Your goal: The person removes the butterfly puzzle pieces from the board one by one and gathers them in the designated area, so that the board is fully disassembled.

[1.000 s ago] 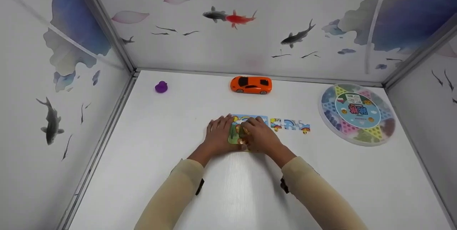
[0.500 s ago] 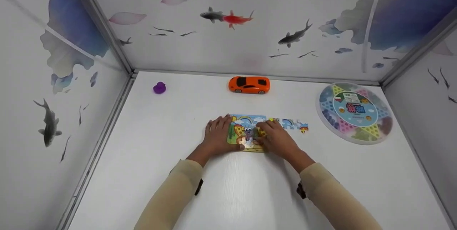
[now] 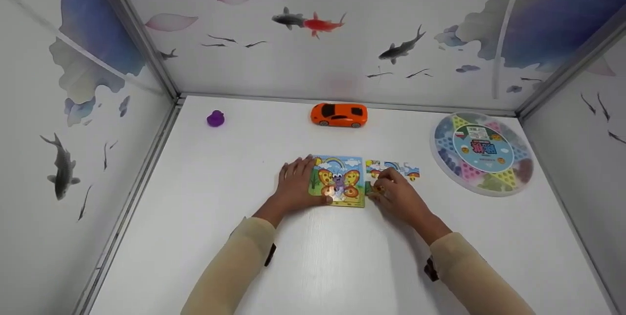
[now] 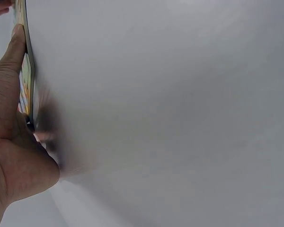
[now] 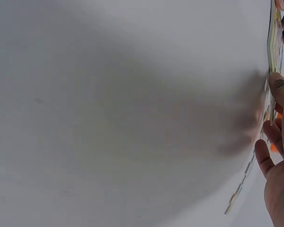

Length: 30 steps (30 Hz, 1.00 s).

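Observation:
A butterfly jigsaw puzzle [image 3: 338, 181] lies flat near the middle of the white table [image 3: 318, 266]. My left hand [image 3: 295, 187] rests flat beside its left edge, thumb against the lower left corner. The left wrist view shows that thumb [image 4: 12, 52] along the puzzle's edge [image 4: 27, 71]. My right hand [image 3: 397, 193] is just right of the puzzle, fingertips pinching a small loose puzzle piece [image 3: 372, 187] that lies against the puzzle's right side. A short row of joined pieces [image 3: 398, 168] lies beyond the right hand. In the right wrist view the right thumb [image 5: 280, 90] touches the piece edges [image 5: 273, 42].
An orange toy car [image 3: 339, 114] stands at the back middle, and a small purple duck [image 3: 215, 118] at the back left. A round Chinese-checkers board [image 3: 481, 152] lies at the back right. Walls with fish pictures close off three sides.
My right hand slid off the top of the puzzle to its right side, uncovering the butterfly picture. My left hand stayed at the left edge.

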Tool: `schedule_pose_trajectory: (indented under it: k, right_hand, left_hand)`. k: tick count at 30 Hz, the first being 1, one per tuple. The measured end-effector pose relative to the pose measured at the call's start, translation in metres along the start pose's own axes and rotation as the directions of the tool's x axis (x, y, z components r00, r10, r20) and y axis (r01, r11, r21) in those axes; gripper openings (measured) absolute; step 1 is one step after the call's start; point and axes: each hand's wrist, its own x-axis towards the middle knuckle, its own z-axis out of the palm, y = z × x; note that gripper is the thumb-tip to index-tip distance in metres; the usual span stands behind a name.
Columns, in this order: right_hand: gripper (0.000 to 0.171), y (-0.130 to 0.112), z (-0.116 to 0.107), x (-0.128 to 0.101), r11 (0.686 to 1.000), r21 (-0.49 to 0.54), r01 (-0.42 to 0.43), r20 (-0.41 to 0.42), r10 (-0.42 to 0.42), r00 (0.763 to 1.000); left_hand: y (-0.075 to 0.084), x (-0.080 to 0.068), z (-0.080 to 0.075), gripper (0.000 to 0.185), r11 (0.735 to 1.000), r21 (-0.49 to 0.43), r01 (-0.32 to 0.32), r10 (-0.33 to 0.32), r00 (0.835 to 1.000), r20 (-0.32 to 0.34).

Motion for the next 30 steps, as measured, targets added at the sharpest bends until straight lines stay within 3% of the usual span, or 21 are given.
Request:
schedule_pose_trajectory:
  k: [9, 30]
  right_hand:
    - [0.024, 0.0028, -0.002, -0.0037, 0.995, -0.059, 0.082, -0.002, -0.083, 0.997]
    - [0.02, 0.0097, -0.0025, -0.0014, 0.985, -0.094, 0.145, -0.023, -0.148, 0.989]
  left_hand:
    - [0.0003, -0.0029, -0.0028, 0.122, 1.0, -0.007, 0.001, -0.001, 1.0, 0.0]
    - [-0.0005, -0.0001, -0.0003, 0.121, 1.0, 0.014, 0.005, -0.005, 1.0, 0.005]
